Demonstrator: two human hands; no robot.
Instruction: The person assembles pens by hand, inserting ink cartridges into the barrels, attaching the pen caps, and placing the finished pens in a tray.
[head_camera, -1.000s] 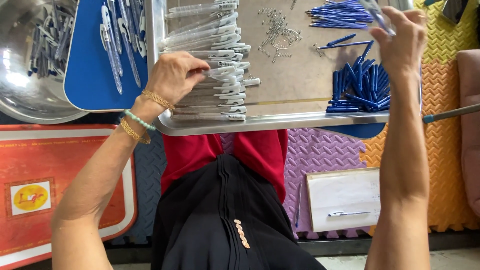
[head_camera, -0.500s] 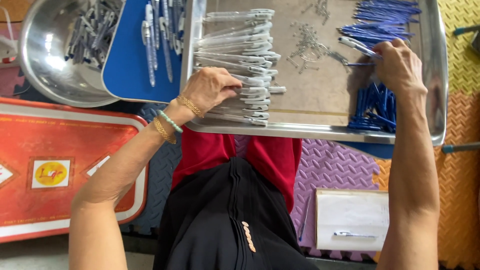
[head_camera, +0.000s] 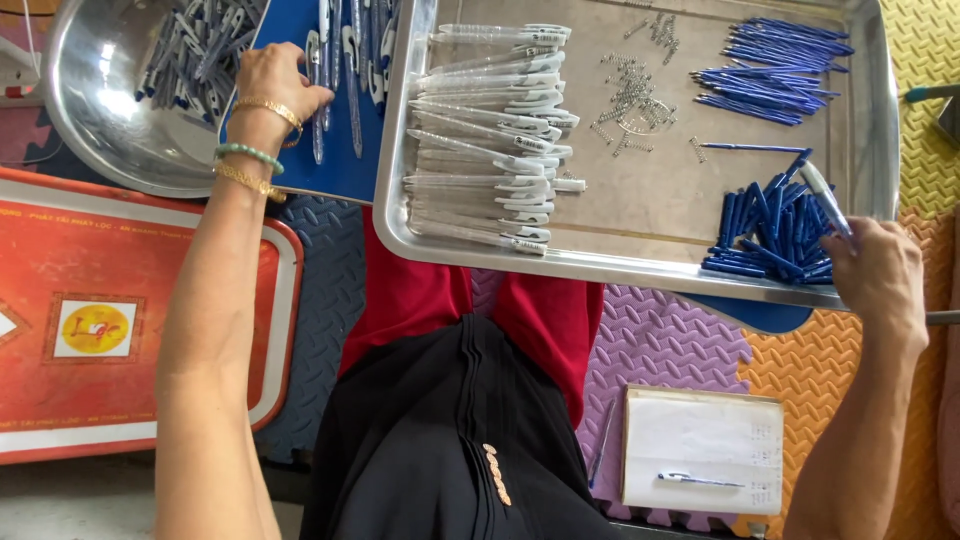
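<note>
Two hands — left hand (head_camera: 275, 85) on blue tray (head_camera: 345, 170), right hand (head_camera: 880, 280) holding one pen (head_camera: 822, 196)

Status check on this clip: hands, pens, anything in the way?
Left hand on the finished pens on the blue board. Right hand holds a pen above the blue caps. Nothing blocks either hand.

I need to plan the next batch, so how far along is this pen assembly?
Looks partway. Done: assembled pens lie on the blue board and in the steel bowl. In hand: the right hand holds a pen over the blue parts; the left hand rests on the board. Left: a stack of clear barrels, springs and blue refills on the tray.
</note>
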